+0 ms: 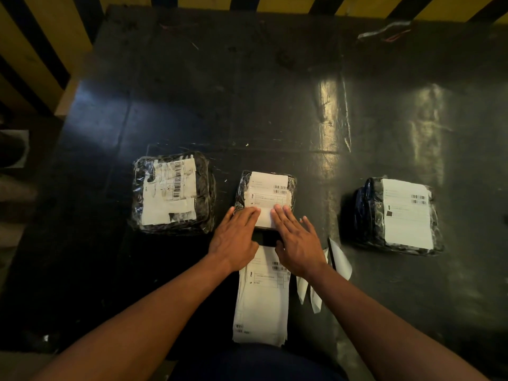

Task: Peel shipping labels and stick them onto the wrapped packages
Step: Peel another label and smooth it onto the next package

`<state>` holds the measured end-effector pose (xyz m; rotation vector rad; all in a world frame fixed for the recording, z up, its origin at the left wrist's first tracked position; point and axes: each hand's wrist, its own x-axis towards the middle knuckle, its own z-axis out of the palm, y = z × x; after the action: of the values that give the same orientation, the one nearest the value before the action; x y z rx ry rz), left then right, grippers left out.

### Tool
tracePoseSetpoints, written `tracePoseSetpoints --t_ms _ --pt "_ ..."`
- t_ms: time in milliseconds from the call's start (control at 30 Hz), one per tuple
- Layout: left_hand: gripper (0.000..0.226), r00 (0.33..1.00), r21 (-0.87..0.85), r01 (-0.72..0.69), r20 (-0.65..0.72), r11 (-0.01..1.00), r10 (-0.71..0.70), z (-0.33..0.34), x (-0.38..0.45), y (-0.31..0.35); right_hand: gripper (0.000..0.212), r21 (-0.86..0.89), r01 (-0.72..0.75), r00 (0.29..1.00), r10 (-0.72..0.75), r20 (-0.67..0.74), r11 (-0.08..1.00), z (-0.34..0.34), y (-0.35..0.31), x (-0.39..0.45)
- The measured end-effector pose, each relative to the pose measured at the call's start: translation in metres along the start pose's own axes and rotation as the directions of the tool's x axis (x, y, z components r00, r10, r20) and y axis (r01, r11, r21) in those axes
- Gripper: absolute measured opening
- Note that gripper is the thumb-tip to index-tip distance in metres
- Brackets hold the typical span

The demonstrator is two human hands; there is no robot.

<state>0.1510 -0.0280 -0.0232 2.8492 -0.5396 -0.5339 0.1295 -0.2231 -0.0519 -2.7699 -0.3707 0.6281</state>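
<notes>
Hands flat, left hand (237,237) and right hand (295,240) pressing papery label (268,188) onto crinkly film-wrapped package (240,192), grip released

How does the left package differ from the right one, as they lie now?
The left package carries crumpled, overlapping labels under clear wrap, with a dark patch near the bottom; the right package carries one smooth, flat label. The left one looks wider and flatter, the right one bulkier. Both are dark, plastic-wrapped, lying on the black table, untouched by either hand.
</notes>
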Motion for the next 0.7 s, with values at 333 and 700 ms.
tracePoseSetpoints --t_ms 333,700 --pt "0.07 0.999 -0.045 -0.018 -0.051 0.999 0.016 -0.01 0.022 0.01 0.08 0.026 -0.009 1.0 0.009 0.001 1.0 -0.002 -0.004 0.0" --pt "0.078 1.0 0.064 -0.018 0.021 0.998 0.017 -0.019 0.051 0.002 0.083 0.031 -0.014 1.0 0.013 0.011 0.999 -0.002 -0.003 0.001"
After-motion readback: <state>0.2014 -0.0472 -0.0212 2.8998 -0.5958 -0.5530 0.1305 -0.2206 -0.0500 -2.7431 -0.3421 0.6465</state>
